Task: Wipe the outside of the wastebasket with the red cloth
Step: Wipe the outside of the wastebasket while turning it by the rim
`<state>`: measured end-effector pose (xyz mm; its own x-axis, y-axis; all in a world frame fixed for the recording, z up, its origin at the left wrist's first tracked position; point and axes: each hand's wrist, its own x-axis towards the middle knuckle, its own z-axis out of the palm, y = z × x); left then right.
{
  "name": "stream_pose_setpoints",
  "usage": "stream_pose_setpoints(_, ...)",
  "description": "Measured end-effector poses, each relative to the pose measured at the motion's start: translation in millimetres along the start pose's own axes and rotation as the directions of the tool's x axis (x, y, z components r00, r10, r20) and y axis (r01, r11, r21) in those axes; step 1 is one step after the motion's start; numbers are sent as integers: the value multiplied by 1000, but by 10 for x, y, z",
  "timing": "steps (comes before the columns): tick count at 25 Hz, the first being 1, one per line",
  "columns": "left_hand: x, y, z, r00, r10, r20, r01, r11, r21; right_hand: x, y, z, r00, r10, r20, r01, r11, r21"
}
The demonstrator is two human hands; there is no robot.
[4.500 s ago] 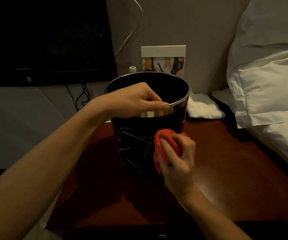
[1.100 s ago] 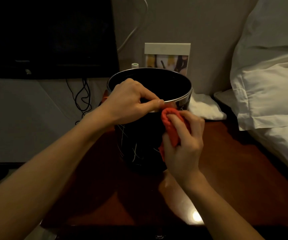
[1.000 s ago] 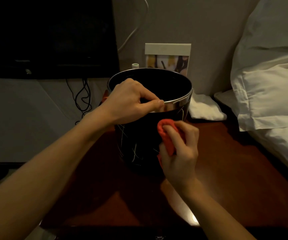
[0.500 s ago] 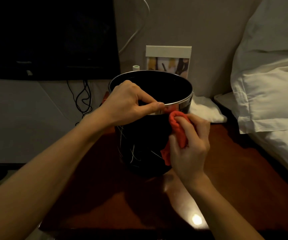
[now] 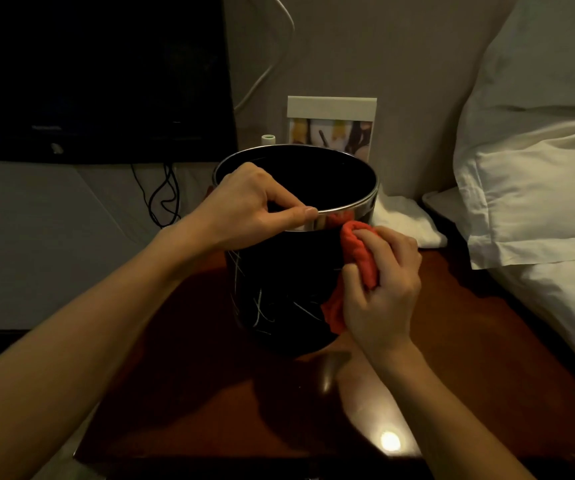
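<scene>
A black wastebasket (image 5: pixel 279 282) with a shiny metal rim and thin white scribble lines stands upright on a dark red-brown bedside table (image 5: pixel 209 393). My left hand (image 5: pixel 248 209) pinches the near rim, thumb outside and fingers inside. My right hand (image 5: pixel 383 285) presses a bunched red cloth (image 5: pixel 358 252) against the basket's right outer wall, just under the rim. Part of the cloth hangs below my palm along the wall.
A white folded towel (image 5: pixel 403 220) lies behind the basket on the right. A framed card (image 5: pixel 331 123) and a small white bottle (image 5: pixel 268 139) stand at the wall. White pillows (image 5: pixel 535 188) crowd the right side. A dark screen (image 5: pixel 95 74) and cables (image 5: pixel 164 199) are at left.
Over the last second my right hand rubbed the cloth down and back up the wall, shifting rightward around the basket to just under the rim. My left hand kept its hold on the rim.
</scene>
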<state>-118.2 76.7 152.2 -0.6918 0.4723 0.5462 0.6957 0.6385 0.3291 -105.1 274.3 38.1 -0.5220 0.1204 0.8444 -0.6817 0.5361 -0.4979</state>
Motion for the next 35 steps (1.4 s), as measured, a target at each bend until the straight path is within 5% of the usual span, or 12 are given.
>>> stream_pose_setpoints(3, 11, 71, -71, 999, 17, 41, -18, 999, 30, -114, 25, 26, 998, 26, 53, -24, 999, -41)
stream_pose_setpoints(8, 104, 295, 104, 995, -97, 7, 82, 871, 484, -171, 43, 33, 992, 42, 120, -43, 999, 5)
stream_pose_setpoints(15, 95, 241, 346, 974, -60, -218, 144, 909, 391, -410, 116, -48, 980, 64, 187, -68, 998, 14)
stream_pose_setpoints(22, 76, 127, 227, 984, -81, -158, 130, 937, 326, 38, -67, -23, 1000, -17, 16, 17, 1000, 25)
stream_pose_setpoints(29, 45, 64, 170, 989, -82, -122, 111, 961, 252, -363, 124, 12, 987, 0, 162, -5, 1000, 28)
stream_pose_setpoints(35, 20, 39, 128, 991, -64, -117, 85, 978, 190, 34, -24, 19, 998, -44, 40, 42, 998, 45)
